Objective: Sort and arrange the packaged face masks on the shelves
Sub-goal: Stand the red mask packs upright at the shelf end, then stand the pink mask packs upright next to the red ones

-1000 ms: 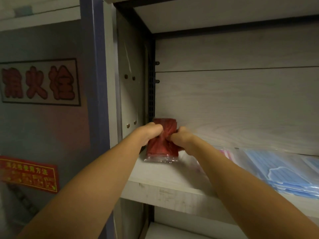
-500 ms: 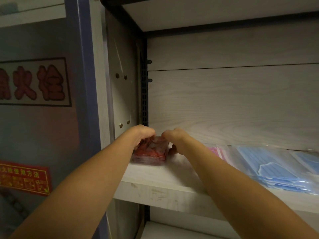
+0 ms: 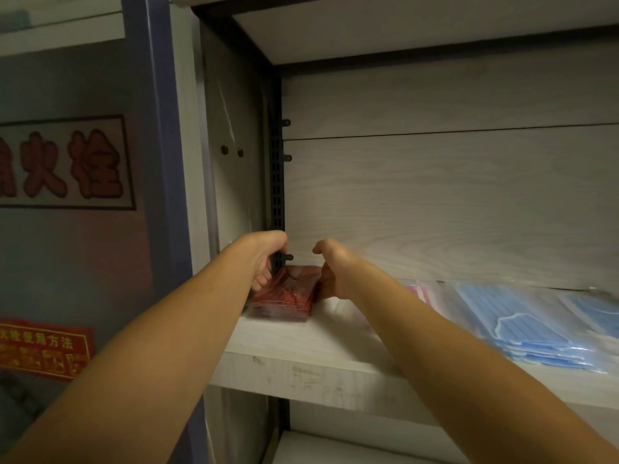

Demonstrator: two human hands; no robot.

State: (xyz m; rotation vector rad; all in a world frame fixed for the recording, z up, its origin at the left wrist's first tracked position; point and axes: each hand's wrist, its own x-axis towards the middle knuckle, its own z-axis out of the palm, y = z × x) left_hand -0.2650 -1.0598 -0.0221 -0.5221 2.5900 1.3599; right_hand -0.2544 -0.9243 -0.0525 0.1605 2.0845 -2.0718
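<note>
A clear pack of red face masks (image 3: 288, 296) lies flat on the pale wooden shelf (image 3: 301, 360), in its far left corner. My left hand (image 3: 266, 259) curls over the pack's left end, fingers touching it. At the pack's right end my right hand (image 3: 331, 269) has its fingers against the edge. To the right lie a pink mask pack (image 3: 417, 291), partly behind my right forearm, and a stack of blue mask packs (image 3: 536, 326).
The shelf's side panel (image 3: 234, 162) and a black slotted upright (image 3: 276, 169) stand close on the left. Another shelf board (image 3: 402, 25) is overhead and a lower one (image 3: 335, 450) below. Left of the unit hangs a sign with red characters (image 3: 63, 162).
The red pack stood upright between my hands a second ago; it now lies flat on the shelf in the corner. My hands have loosened and lifted a little.
</note>
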